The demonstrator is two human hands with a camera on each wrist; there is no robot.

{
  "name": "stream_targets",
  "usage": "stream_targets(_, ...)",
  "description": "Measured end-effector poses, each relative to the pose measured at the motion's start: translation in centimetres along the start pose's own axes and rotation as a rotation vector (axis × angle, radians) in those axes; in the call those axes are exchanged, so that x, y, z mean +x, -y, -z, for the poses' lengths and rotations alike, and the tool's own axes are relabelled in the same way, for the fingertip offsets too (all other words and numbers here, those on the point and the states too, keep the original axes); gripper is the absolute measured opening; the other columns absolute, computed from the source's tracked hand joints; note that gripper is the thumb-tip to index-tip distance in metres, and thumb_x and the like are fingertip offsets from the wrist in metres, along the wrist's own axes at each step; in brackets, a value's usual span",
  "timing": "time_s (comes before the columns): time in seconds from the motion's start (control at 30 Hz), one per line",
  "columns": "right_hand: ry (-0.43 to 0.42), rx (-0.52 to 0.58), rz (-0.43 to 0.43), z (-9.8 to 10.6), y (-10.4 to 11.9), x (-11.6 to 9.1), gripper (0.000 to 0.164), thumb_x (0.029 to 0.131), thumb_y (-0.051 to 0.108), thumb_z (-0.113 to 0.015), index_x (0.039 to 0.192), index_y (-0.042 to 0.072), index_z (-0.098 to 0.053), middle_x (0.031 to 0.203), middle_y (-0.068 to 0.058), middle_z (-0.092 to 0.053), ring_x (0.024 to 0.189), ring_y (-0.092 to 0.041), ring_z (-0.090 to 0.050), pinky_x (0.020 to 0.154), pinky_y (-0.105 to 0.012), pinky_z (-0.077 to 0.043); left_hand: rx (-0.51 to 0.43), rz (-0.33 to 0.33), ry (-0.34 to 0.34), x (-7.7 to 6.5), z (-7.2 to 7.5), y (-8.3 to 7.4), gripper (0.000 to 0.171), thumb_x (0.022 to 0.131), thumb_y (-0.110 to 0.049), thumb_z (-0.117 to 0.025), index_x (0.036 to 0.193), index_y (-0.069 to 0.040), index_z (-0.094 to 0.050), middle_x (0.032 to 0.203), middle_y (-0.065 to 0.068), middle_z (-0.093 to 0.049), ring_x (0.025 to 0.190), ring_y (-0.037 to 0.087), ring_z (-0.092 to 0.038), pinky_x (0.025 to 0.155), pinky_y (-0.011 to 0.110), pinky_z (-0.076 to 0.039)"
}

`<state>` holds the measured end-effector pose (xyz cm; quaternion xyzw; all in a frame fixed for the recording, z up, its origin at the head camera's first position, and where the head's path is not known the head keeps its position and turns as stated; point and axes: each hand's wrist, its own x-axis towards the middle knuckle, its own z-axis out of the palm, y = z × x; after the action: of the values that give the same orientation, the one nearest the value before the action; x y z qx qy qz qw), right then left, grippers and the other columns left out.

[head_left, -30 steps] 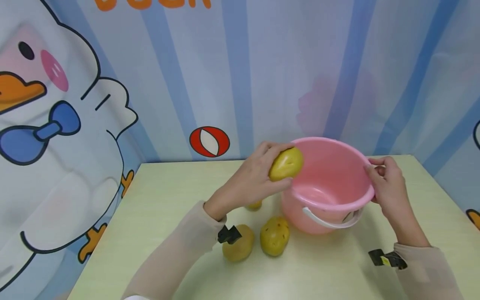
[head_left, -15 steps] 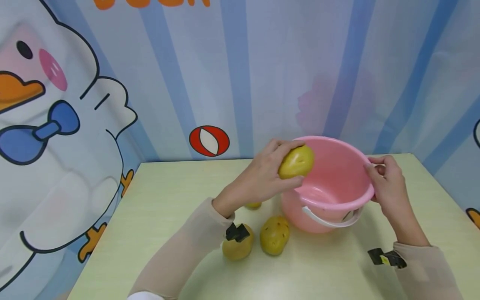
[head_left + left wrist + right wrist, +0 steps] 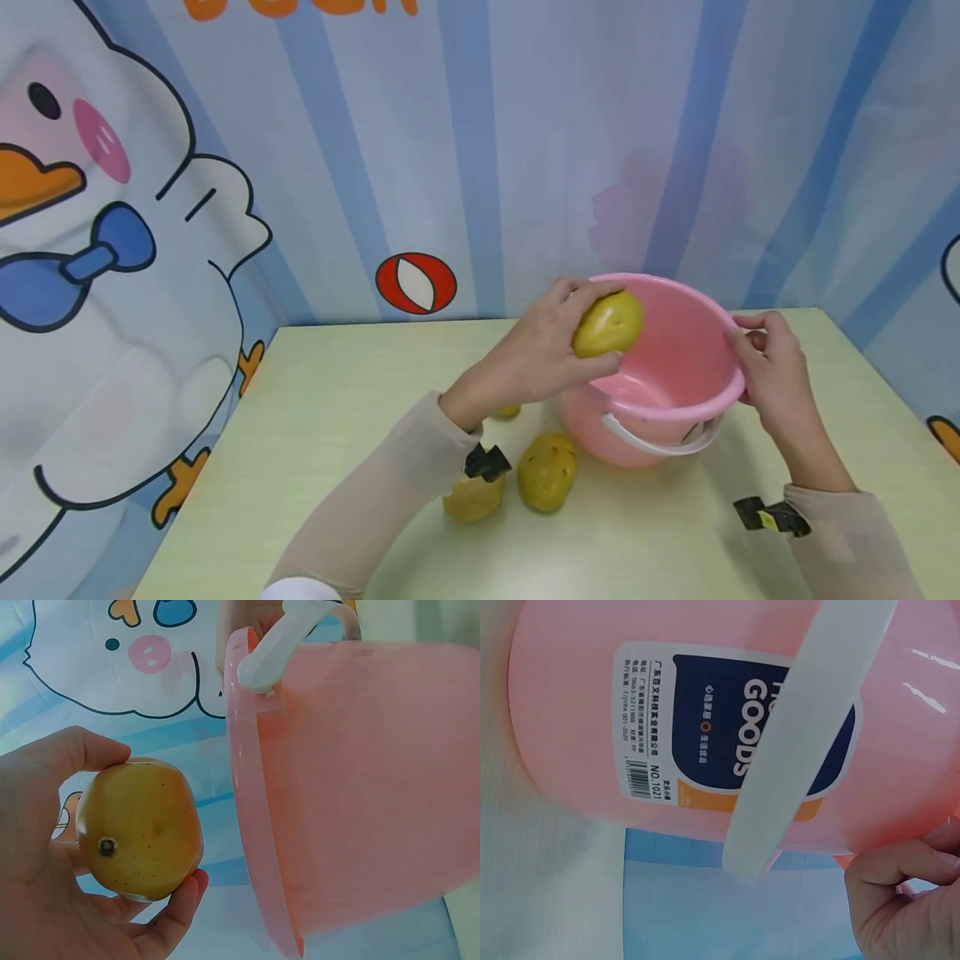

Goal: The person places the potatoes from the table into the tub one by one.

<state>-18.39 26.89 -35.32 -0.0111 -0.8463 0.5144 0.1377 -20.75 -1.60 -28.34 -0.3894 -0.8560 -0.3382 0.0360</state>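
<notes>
My left hand [image 3: 543, 346] grips a smooth yellow potato [image 3: 609, 323] between thumb and fingers, over the near-left rim of the pink bucket [image 3: 600, 425]. The left wrist view shows a dark round spot and small specks on the potato [image 3: 142, 829], with the bucket wall [image 3: 360, 795] beside it. My right hand [image 3: 776, 367] pinches the bucket's right rim with thumb and fingers. The bucket leans a little, its mouth turned partly toward me, and the part of its inside that shows holds nothing.
Left of the bucket on the pale table [image 3: 330, 433] lie a spotted yellow potato [image 3: 547, 472], a rounder tan one [image 3: 472, 500] partly behind the left cuff, and a small yellow piece [image 3: 507, 412] under the left wrist. The bucket's white handle [image 3: 652, 446] hangs at its front.
My left hand has moved to the right with the potato, from beside the bucket's left rim to over its mouth. The right hand and the bucket have stayed in place.
</notes>
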Motion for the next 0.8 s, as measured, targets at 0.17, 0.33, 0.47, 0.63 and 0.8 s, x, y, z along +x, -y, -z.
stream_targets(0.17, -0.001, 0.004, 0.002, 0.0, -0.1, 0.1, 0.051, 0.107, 0.030, -0.041, 0.141, -0.007, -0.035, 0.112, -0.029, -0.053, 0.068, -0.008, -0.064, 0.051, -0.028, -0.056, -0.007, -0.008, 0.004, 0.3, -0.2, -0.2, 0.069, 0.091, -0.034, -0.068, 0.152, -0.022, -0.037, 0.130, 0.006, -0.044, 0.098, 0.014, -0.050, 0.073, 0.026, -0.050)
stream_targets(0.33, -0.001, 0.014, 0.003, 0.0, -0.1, 0.1, 0.051, 0.107, 0.030, -0.042, 0.141, -0.007, -0.035, 0.112, -0.029, -0.053, 0.068, -0.008, -0.065, 0.052, -0.029, -0.056, -0.017, -0.007, 0.006, 0.5, -0.5, -0.5, 0.070, 0.090, -0.032, -0.070, 0.152, -0.023, -0.037, 0.130, 0.005, -0.044, 0.098, 0.013, -0.050, 0.074, 0.025, -0.051)
stream_targets(0.47, -0.001, 0.015, 0.008, 0.0, -0.2, 0.1, 0.051, 0.107, 0.030, -0.042, 0.141, -0.008, -0.035, 0.113, -0.029, -0.053, 0.068, -0.008, -0.064, 0.052, -0.028, -0.056, -0.019, -0.017, 0.002, 0.7, -0.7, -0.7, 0.070, 0.090, -0.032, -0.070, 0.151, -0.022, -0.039, 0.130, 0.005, -0.044, 0.097, 0.013, -0.050, 0.073, 0.025, -0.050)
stream_targets(0.63, -0.002, 0.013, 0.009, 0.0, -0.2, 0.0, 0.051, 0.107, 0.030, -0.042, 0.141, -0.008, -0.035, 0.113, -0.029, -0.053, 0.068, -0.008, -0.064, 0.051, -0.028, -0.056, -0.015, -0.034, 0.001, 1.0, -0.9, -0.8, 0.068, 0.090, -0.031, -0.069, 0.151, -0.022, -0.039, 0.134, 0.006, -0.043, 0.099, 0.013, -0.050, 0.074, 0.025, -0.049)
stream_targets(0.8, -0.002, 0.016, 0.010, 0.0, 0.0, 0.0, 0.051, 0.107, 0.030, -0.041, 0.141, -0.007, -0.035, 0.113, -0.029, -0.053, 0.069, -0.008, -0.065, 0.052, -0.028, -0.056, -0.012, -0.046, 0.009, 1.5, -1.1, -0.8, 0.067, 0.091, -0.031, -0.069, 0.150, -0.021, -0.040, 0.140, 0.007, -0.042, 0.102, 0.014, -0.049, 0.074, 0.024, -0.048)
